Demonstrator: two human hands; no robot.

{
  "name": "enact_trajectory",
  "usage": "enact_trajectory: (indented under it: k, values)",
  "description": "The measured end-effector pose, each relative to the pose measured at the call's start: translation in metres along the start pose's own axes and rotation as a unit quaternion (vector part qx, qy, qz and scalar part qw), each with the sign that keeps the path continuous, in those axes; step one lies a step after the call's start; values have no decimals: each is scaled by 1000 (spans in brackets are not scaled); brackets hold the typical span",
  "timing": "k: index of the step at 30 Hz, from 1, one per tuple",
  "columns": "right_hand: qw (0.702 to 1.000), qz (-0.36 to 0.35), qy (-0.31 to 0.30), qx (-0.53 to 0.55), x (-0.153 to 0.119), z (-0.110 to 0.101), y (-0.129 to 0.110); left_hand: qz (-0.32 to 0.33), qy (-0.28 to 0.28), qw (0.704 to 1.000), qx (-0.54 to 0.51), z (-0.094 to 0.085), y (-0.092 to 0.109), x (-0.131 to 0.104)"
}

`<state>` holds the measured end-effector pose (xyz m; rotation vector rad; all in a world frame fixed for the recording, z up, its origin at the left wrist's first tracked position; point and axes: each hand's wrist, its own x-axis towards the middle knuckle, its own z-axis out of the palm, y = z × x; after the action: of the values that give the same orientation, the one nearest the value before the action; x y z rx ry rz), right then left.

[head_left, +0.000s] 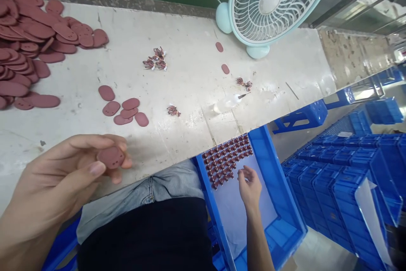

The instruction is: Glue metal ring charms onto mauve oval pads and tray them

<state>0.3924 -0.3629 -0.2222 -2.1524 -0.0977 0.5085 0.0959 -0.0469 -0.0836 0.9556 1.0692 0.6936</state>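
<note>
My left hand (78,165) holds a reddish-brown oval disc (111,157) with small holes between thumb and fingers, over the table's front edge. My right hand (250,184) is inside a blue crate (282,203), beside rows of small dark red figures (222,159) standing on a white sheet (234,220). Its fingers are curled, and whether they hold anything is too small to tell. Several loose discs (130,103) lie on the table ahead of my left hand. Small brown figures (155,61) sit farther back, and another single figure (173,110) lies nearer the front.
A large pile of discs (38,38) covers the back left of the table (184,80). A light blue fan (271,0) stands at the back right. Near a clear bottle with a dark tip (226,104) lie a few figures (244,83). Stacked blue crates (336,178) are at the right.
</note>
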Motion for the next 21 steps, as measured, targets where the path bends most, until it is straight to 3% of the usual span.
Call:
enact_trajectory:
  k: [2,4,6,7,8,9,11,12,13,15,17,19,21]
  values:
    - [994,-3,-24,107,-10,13,-37,-38,-36,996,-67,-1,-9,-4]
    - [972,8,-92,214,-21,33,-77,-61,-85,986,-131,2,-22,-8]
    - [940,24,-173,292,-29,60,-115,-85,-127,973,-172,9,-36,-12]
    - [910,44,-223,347,-31,75,-133,-96,-141,968,-186,14,-41,-15]
    - [856,79,-284,425,-30,90,-150,-106,-148,964,-195,19,-44,-17]
    - [770,128,-348,519,-26,105,-166,-111,-149,961,-204,23,-47,-20]
    - [557,221,-443,667,-12,130,-193,-112,-142,958,-222,30,-48,-26]
    - [474,251,-465,705,-4,139,-204,-109,-137,957,-230,32,-48,-29]
    - [432,263,-474,721,5,146,-214,-105,-134,956,-238,33,-47,-31]
    - [410,272,-481,726,16,152,-227,-92,-137,953,-253,32,-46,-34]
    - [432,265,-484,714,16,149,-235,-81,-143,950,-266,29,-45,-33]
    - [529,211,-479,668,1,140,-239,-76,-147,946,-279,28,-45,-31]
    - [662,115,-461,579,-25,130,-242,-78,-145,943,-289,28,-46,-29]
